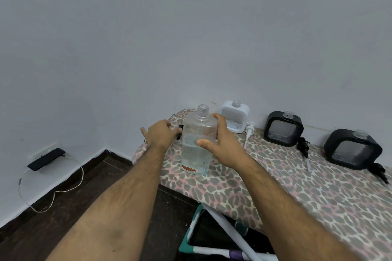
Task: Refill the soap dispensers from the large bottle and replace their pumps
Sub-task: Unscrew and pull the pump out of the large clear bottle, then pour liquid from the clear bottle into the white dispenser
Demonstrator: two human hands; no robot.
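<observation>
While the large refill bottle (196, 144) stands upright near the narrow left end of a leopard-print ironing board (297, 193), the person's right hand (220, 144) wraps its upper body, thumb across the near face and fingers curled around the right shoulder, so that hand is gripping the bottle. The bottle's long axis runs vertically, its uncapped threaded neck pointing up just above the grip. The left hand (160, 133) sits just left of the bottle, its fingers curled onto a small dark object (179, 132) that is mostly hidden; it may be the bottle's cap, though that cannot be told for sure. All three dispensers lie to the right of the grip, along the wall side of the board: a white dispenser (234, 117) just behind and beside the bottle, then a black dispenser (283, 129), then a second black dispenser (353, 149) well apart. Each shows an open clear neck with no pump fitted. A white pump (248, 133) lies on the board beside the white one. The right hand is nearer every dispenser, so the pour most likely starts with a lift and a tilt rightward. The bottle is clear plastic, rectangular, and roughly half full of transparent liquid.
</observation>
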